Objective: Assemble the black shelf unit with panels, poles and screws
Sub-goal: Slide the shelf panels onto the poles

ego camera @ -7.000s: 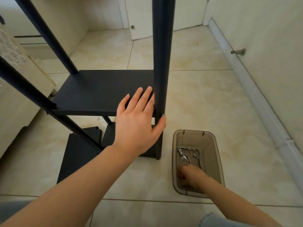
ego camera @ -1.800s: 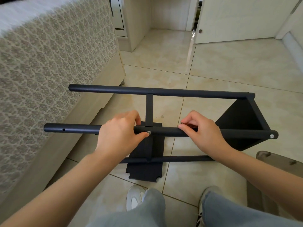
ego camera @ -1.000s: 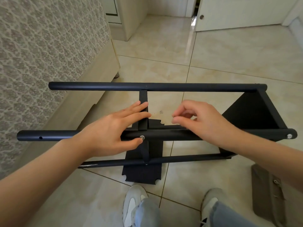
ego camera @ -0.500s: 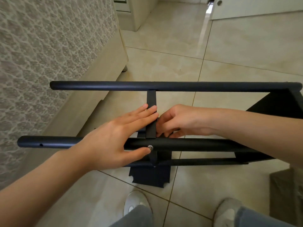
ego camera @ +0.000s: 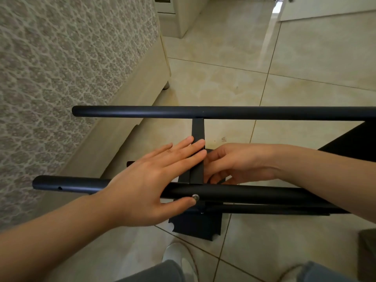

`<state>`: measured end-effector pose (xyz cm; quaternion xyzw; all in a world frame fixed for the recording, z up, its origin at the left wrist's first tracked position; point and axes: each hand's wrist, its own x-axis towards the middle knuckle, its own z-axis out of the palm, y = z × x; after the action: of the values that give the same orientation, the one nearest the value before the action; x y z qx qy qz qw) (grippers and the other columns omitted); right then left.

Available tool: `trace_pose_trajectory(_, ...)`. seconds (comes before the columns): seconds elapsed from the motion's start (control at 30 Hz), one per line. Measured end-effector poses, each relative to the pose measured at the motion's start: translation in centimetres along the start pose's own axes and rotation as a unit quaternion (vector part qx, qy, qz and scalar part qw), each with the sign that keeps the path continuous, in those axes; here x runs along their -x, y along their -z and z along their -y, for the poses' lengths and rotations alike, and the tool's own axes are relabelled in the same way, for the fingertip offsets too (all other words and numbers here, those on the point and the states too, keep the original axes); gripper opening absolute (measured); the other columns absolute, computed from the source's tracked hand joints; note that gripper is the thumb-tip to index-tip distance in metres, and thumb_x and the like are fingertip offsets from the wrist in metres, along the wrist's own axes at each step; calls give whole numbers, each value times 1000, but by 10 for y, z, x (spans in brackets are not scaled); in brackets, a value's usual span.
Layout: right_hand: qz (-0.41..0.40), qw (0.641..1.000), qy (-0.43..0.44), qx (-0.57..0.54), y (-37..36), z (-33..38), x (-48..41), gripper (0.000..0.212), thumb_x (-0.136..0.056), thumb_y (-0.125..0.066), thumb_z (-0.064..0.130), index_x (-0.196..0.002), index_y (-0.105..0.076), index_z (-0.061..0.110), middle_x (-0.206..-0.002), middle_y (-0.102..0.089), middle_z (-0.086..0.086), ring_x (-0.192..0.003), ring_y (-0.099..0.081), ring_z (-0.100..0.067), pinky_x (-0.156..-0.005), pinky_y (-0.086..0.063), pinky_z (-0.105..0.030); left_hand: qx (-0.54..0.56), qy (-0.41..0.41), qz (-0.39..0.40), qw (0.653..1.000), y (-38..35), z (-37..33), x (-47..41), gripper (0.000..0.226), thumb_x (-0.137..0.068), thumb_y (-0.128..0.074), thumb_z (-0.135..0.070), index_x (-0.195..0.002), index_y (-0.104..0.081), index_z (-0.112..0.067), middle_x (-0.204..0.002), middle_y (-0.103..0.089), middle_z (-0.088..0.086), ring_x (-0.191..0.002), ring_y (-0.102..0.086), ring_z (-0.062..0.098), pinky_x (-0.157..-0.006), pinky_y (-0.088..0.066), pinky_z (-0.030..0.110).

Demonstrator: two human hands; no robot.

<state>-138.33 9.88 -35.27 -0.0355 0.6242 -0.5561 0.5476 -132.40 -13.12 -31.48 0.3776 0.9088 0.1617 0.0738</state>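
Note:
The black shelf unit lies on its side on the tile floor. Its far pole (ego camera: 142, 111) and near pole (ego camera: 254, 195) run left to right, joined by a middle panel (ego camera: 197, 129) seen edge-on. My left hand (ego camera: 146, 180) lies flat over the near pole, fingers straight against the panel edge, thumb tip touching a silver screw head (ego camera: 196, 197). My right hand (ego camera: 240, 161) curls its fingers against the panel's right face just above the near pole, pinching something small that is hidden. An end panel (ego camera: 354, 141) closes the frame at right.
A loose black panel (ego camera: 195, 226) lies on the floor under the frame. A bed with a patterned cover (ego camera: 61, 68) stands close on the left. The brown screw box (ego camera: 367, 241) shows at the right edge. My shoes (ego camera: 179, 259) are just below the frame.
The unit stood upright seven seconds ago and now lies on its side. Within the last second my right hand moved left to the middle panel; my left hand has stayed on the pole and screw.

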Motion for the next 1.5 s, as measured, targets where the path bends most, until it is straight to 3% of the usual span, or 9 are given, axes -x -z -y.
trace_pose_trajectory(0.13, 4, 1000, -1, 16, -1, 1, 1, 10, -92, -65, 16, -90, -75, 16, -89, -73, -3, -77, -68, -11, -66, -54, -21, -7, 0, 4, 1000, -1, 0, 1, 76, -94, -51, -54, -158, -25, -23, -167, -14, -13, -154, -8, 6, -123, -17, 36)
trace_pose_trajectory(0.5, 15, 1000, 7, 9, -5, -2, -4, 12, -93, -64, 15, -97, -74, 11, -91, -74, -6, -79, -69, -12, -67, -54, -23, -24, -1, -3, 1000, 0, -1, 1, 76, -92, -50, -55, -158, -27, -24, -166, -16, -11, -153, -11, 8, -121, -26, 47)
trace_pose_trajectory(0.8, 22, 1000, 1, -8, -5, -3, -6, 11, -92, -65, 14, -92, -76, 13, -82, -73, -3, -70, -68, -10, -62, -53, -21, -26, -4, -6, 1000, -1, 1, 2, 77, -92, -53, -54, -158, -27, -25, -167, -16, -10, -154, -11, 8, -120, -30, 49)
trace_pose_trajectory(1.27, 30, 1000, -4, -5, -5, -3, -5, 15, -93, -62, 14, -89, -76, 15, -84, -74, -3, -72, -69, -10, -62, -54, -21, -26, -1, -9, 1000, -2, 1, 2, 76, -92, -53, -54, -158, -27, -25, -166, -17, -10, -153, -12, 9, -120, -30, 48)
trace_pose_trajectory(1.5, 22, 999, -15, 39, -4, 5, -6, 12, -92, -64, 13, -86, -74, 15, -85, -72, -2, -79, -66, -12, -75, -52, -26, -34, 1, -7, 999, -3, -2, 2, 76, -92, -53, -55, -157, -28, -26, -166, -17, -10, -154, -11, 8, -123, -23, 43)
